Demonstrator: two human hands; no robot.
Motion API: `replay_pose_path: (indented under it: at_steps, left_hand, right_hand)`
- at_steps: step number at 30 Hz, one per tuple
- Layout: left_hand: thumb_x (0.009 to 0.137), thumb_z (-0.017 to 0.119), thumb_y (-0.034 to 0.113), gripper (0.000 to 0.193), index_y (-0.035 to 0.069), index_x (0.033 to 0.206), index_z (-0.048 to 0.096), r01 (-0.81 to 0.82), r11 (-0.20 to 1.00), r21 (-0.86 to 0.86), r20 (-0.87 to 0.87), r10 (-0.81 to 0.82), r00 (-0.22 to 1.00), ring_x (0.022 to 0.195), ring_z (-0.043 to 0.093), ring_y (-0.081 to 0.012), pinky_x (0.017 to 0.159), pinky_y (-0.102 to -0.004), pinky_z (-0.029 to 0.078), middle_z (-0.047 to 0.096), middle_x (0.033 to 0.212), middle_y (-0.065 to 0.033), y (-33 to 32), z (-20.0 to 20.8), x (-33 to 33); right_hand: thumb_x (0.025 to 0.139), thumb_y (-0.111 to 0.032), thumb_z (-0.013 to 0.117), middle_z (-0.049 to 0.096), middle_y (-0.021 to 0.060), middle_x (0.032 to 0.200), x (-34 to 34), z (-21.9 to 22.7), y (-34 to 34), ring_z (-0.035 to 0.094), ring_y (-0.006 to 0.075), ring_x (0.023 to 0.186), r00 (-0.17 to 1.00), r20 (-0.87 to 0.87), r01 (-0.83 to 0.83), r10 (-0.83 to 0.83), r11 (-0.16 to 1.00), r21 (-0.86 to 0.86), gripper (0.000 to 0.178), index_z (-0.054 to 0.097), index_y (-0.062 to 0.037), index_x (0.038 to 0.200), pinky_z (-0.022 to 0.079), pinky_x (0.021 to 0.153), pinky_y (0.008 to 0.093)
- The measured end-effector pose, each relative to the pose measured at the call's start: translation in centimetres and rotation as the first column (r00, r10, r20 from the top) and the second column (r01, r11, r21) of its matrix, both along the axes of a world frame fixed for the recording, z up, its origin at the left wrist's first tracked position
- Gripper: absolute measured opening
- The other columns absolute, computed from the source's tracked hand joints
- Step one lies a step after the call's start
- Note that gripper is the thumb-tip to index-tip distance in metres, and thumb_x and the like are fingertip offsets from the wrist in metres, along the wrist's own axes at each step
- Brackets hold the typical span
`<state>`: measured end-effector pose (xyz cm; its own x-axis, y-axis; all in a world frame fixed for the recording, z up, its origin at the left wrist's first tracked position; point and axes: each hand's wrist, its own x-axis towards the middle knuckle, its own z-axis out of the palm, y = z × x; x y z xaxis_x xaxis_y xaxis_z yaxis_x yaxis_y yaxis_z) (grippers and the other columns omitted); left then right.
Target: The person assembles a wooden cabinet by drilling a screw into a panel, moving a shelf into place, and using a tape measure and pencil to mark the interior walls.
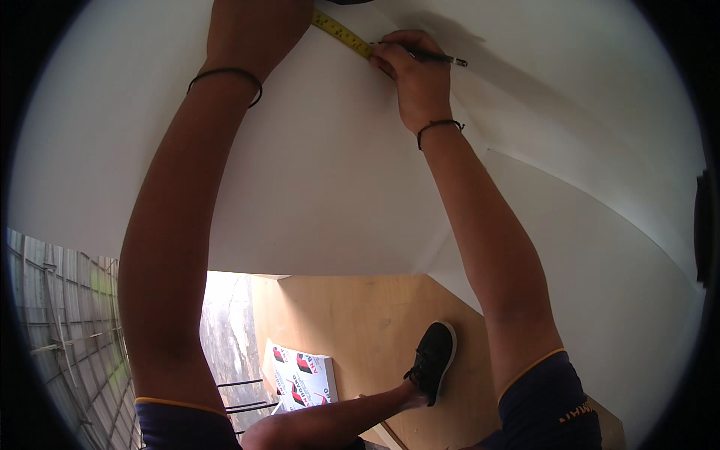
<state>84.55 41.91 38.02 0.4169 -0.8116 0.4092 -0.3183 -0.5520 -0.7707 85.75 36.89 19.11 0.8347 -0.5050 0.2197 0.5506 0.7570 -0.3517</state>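
Note:
My left hand [259, 30] is at the top edge, closed round a tape measure whose case is hidden; its fingers run out of view. From beside it a yellow tape blade [342, 33] slants down to the right across a white panel [330, 187]. My right hand [421, 79] is closed on a dark pencil [439, 55], its silver-banded end pointing right. The fingertips of that hand touch the blade's lower right end. Whether the pencil's tip meets the panel is hidden by the fingers.
White panels [600, 285] meet in a corner at the right. Below are a wooden board [352, 307], a printed white packet [304, 379] and my dark shoe [433, 360]. A wire grid [71, 307] stands at the lower left. A dark object [703, 229] sits at the right rim.

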Motion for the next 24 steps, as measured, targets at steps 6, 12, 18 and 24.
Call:
replay_pose_path:
  at_steps: [6,12,18,24]
  left_hand:
    - [0.085,0.055,0.006,0.009,0.004,0.094,0.057,-0.075,0.997,-0.015,-0.029,0.075,0.997,0.070,0.063,-0.0324,0.073,-0.0408,0.042,0.065,0.071,-0.0155,-0.6,-0.3,-0.9]
    - [0.086,0.054,0.006,0.008,0.004,0.093,0.057,-0.056,0.998,-0.014,-0.017,0.056,0.998,0.068,0.063,-0.0320,0.072,-0.0401,0.042,0.065,0.069,-0.0153,-0.5,-0.1,-0.6]
    - [0.087,0.054,0.006,0.006,0.004,0.092,0.057,-0.058,0.998,-0.022,-0.015,0.058,0.998,0.068,0.063,-0.0319,0.072,-0.0402,0.042,0.065,0.070,-0.0150,-0.8,-0.3,-1.1]
    - [0.087,0.054,0.006,0.006,0.004,0.092,0.057,-0.104,0.994,-0.009,-0.022,0.104,0.994,0.069,0.063,-0.0319,0.073,-0.0400,0.042,0.065,0.070,-0.0147,-1.0,-0.2,-1.0]
  right_hand:
    - [0.078,-0.006,0.065,0.067,0.0100,0.079,0.3,0.2,-0.1,0.066,0.0155,0.073,0.995,-0.064,0.066,-0.072,0.994,-0.091,0.013,0.063,0.0022,0.088,0.052,0.071,0.0262]
    - [0.078,-0.009,0.065,0.068,0.0094,0.077,0.4,0.0,-0.1,0.065,0.0152,0.072,0.994,-0.076,0.071,-0.083,0.987,-0.145,0.014,0.063,0.0014,0.087,0.051,0.071,0.0268]
    - [0.077,-0.010,0.066,0.068,0.0094,0.076,0.4,0.3,-0.2,0.064,0.0144,0.071,0.993,-0.089,0.067,-0.080,0.987,-0.148,0.014,0.064,0.0010,0.085,0.051,0.069,0.0268]
    - [0.077,-0.009,0.066,0.068,0.0092,0.076,0.5,0.1,-0.1,0.066,0.0147,0.072,0.994,-0.076,0.070,-0.082,0.987,-0.146,0.013,0.064,0.0012,0.086,0.051,0.070,0.0264]
